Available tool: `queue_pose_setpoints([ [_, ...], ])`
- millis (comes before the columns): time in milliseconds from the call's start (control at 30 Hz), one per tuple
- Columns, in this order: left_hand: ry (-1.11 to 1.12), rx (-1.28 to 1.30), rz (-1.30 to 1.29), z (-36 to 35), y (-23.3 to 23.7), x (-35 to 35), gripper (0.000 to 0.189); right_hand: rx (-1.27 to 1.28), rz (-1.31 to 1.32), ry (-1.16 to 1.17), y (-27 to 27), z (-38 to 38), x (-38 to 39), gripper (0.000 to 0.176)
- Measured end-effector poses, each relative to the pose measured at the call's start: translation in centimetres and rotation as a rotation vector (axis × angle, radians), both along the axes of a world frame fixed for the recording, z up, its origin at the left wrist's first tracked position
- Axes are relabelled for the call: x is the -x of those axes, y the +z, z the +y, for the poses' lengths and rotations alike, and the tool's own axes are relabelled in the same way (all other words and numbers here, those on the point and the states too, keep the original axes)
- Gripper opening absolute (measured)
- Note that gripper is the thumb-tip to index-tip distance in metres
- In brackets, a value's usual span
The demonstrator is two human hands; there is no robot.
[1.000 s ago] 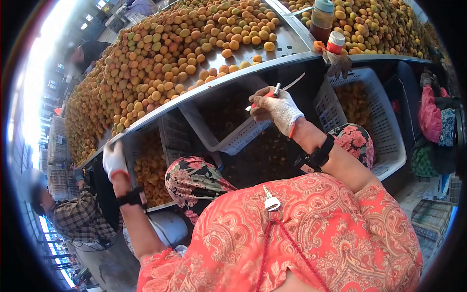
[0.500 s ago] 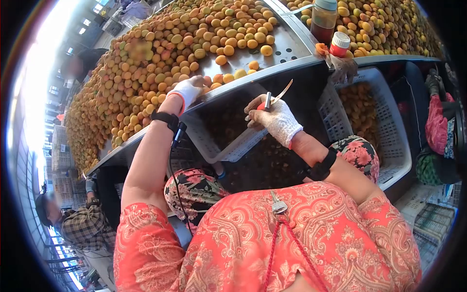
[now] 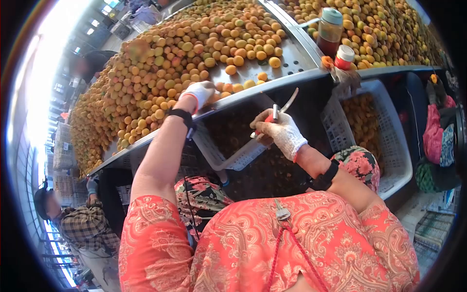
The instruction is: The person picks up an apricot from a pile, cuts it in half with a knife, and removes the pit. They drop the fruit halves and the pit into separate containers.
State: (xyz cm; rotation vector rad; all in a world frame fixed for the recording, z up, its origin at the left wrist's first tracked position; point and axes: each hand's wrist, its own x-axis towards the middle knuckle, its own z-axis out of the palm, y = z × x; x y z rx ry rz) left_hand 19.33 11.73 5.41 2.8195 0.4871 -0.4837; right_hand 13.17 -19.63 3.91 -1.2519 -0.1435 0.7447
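My left hand (image 3: 200,92), in a white glove with darkened fingertips, is at the near rim of a metal table (image 3: 292,51), against the apricots (image 3: 180,65) heaped there. Its fingertips are partly hidden, so I cannot make out whether a fruit is in them. My right hand (image 3: 281,132), gloved as well, is closed around the red handle of a knife (image 3: 290,100) whose thin curved blade points up and away. Below that hand stands a grey plastic crate (image 3: 241,158) with dark contents that are hard to make out.
A second crate (image 3: 401,141) at the right holds orange fruit pieces. On the table divider stand a jar of dark liquid (image 3: 329,36) and a red bottle with a white cap (image 3: 344,57), beside a dirty glove (image 3: 348,80). A person in a checked shirt (image 3: 85,221) is at the left.
The whole view has shifted, so the table and crates appear slightly lower and further right. My left hand remains by the rim apricots, and my right hand still grips the knife.
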Motion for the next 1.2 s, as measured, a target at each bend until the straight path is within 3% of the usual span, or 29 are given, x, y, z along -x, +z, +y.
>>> queue_pose_setpoints([
  [33, -0.017, -0.013, -0.061, -0.6, 0.1, 0.5, 0.032, -0.012, -0.061, -0.001, 0.3, -0.1, 0.2, 0.01],
  [67, 0.159, 0.246, -0.103, -1.9, 1.0, 1.7, 0.031, -0.015, -0.064, -0.013, 0.7, 0.0, 0.3, 0.009],
  [100, -0.008, 0.024, -0.121, -0.4, -0.3, 1.0, 0.031, -0.028, -0.071, -0.015, 1.1, 0.3, 0.3, 0.008],
  [200, 0.055, -0.137, -0.225, -0.5, -0.7, 0.3, 0.028, 0.006, -0.108, -0.004, 0.8, 0.5, 0.4, 0.008],
  [267, 0.158, -0.039, -0.368, -0.3, -0.5, 0.6, 0.023, 0.017, -0.111, -0.004, 1.4, 0.3, 0.7, 0.009],
  [367, 0.219, 0.161, -0.62, -1.8, 2.7, 3.0, 0.028, 0.002, -0.324, -0.03, 0.3, 0.0, 0.7, 0.012],
  [467, 0.351, 0.935, -0.719, -4.9, 7.1, 7.5, 0.048, -0.09, -0.403, -0.01, 0.6, 0.2, 0.7, 0.012],
  [533, 0.275, 1.397, -0.828, -7.0, 8.1, 11.0, 0.045, -0.137, -0.387, 0.047, 2.1, -0.8, 1.5, 0.011],
  [633, 0.168, 1.619, -0.818, -10.0, 8.9, 15.5, 0.044, -0.118, -0.289, 0.137, 5.9, -1.3, 3.4, 0.009],
  [733, 0.132, 1.717, -0.83, -12.5, 8.7, 18.4, 0.048, 0.015, -0.559, 0.149, 6.7, -1.5, 5.0, 0.014],
  [833, 0.163, 1.814, -0.873, -14.6, 9.1, 20.2, 0.05, 0.076, -0.528, 0.227, 8.1, -1.9, 6.3, 0.02],
  [1200, 0.187, 1.688, -0.929, -16.7, 9.4, 20.8, 0.046, 0.104, -0.655, 0.267, 9.2, -2.6, 8.0, 0.029],
])
